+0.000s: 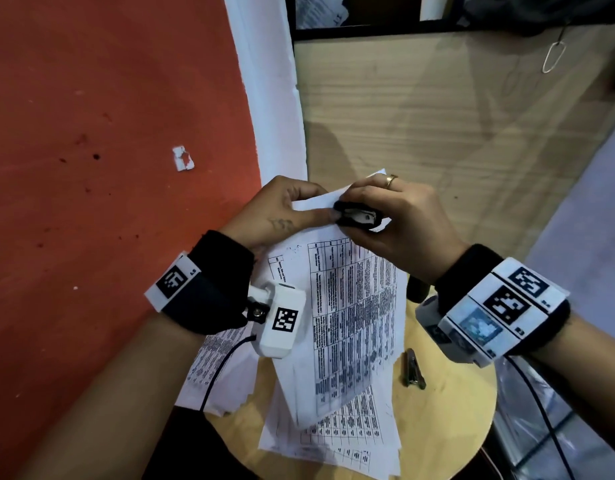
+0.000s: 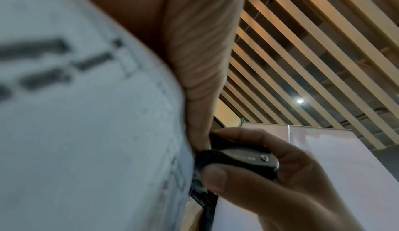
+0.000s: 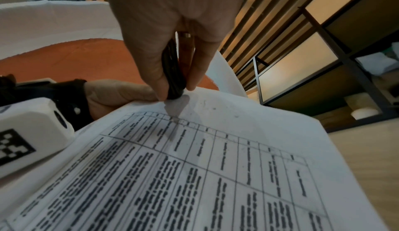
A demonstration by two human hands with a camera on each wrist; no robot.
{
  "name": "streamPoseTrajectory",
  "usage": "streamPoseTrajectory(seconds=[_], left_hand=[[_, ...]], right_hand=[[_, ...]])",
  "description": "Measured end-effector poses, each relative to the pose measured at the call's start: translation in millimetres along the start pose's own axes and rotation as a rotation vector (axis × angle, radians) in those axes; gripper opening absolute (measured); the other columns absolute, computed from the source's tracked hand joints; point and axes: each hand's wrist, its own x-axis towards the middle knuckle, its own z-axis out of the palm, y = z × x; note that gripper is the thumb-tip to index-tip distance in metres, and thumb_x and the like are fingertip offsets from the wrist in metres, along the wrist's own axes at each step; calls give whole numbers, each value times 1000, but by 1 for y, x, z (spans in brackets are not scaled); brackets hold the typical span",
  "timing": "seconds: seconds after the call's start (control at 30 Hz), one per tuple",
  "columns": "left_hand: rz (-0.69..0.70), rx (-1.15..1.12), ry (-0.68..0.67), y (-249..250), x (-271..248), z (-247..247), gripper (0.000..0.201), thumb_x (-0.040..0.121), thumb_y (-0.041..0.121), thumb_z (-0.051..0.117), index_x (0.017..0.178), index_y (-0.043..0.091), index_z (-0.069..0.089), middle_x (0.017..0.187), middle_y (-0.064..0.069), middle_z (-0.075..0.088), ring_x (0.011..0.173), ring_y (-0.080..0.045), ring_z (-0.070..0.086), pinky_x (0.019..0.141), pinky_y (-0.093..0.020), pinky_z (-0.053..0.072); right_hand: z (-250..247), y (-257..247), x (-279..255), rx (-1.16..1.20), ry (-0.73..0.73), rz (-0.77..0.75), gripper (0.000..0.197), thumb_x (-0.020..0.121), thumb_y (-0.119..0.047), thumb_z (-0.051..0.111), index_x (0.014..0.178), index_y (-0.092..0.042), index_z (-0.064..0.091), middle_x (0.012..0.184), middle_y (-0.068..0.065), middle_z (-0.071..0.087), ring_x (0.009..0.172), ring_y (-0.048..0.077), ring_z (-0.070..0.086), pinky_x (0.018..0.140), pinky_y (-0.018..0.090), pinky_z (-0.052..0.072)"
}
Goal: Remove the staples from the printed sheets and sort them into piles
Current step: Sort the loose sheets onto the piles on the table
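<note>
Left hand (image 1: 281,213) grip pinching printed sheets (image 1: 351,306) corner, right hand (image 1: 399,223) grip squeezing staple remover (image 1: 359,216) there

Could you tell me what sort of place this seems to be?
Probably an office or workroom: printed sheets piled on a round wooden table, a shelving unit holding papers, and a slatted ceiling overhead.

This looks like an office or a print and copy room. Loose printed sheets (image 1: 337,434) with tables lie heaped on a small round wooden table (image 1: 451,393), some over its near edge. Behind stand a wood-grain partition (image 1: 455,116) and a black-framed shelf unit (image 3: 323,67) holding papers. Overhead runs a slatted ceiling (image 2: 313,55) with a spot lamp.
</note>
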Motion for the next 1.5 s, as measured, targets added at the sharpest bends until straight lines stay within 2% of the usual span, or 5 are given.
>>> streamPoseTrajectory(seconds=[0.4,0.63,0.87,1.2,1.5], left_hand=[[-9,-150,104,-5,-1,5,10,83,1,64,86,9,69,71,8,72,65,-3,66,62,-15,50],[131,337,370,-22,10,15,33,69,52,61,76,22,73,64,3,67,59,-26,60,60,-34,46],[77,612,438,-28,7,16,31,75,43,55,86,20,73,68,8,60,68,-22,60,59,-23,30],[30,490,346,-47,14,-12,44,62,55,59,84,19,73,78,-6,73,76,-31,68,71,-44,53],[-58,144,58,-45,7,-24,14,73,10,78,85,4,73,80,-7,73,71,-6,63,71,-20,48]], right_hand=[[1,1,-6,264,92,234,28,66,-8,78,92,-2,71,87,-3,65,81,4,61,75,13,48],[15,7,-11,231,173,336,24,65,-12,79,86,-4,72,81,4,69,76,9,60,72,12,45],[17,15,-31,407,265,647,22,70,-9,80,88,-15,68,82,-1,69,73,2,66,72,19,53],[38,44,-90,175,-129,923,31,65,-16,84,94,-9,73,83,-2,66,79,8,60,71,15,40],[28,71,-79,1025,-208,1172,71,29,-27,95,93,-11,70,111,2,67,92,14,65,72,21,54]])
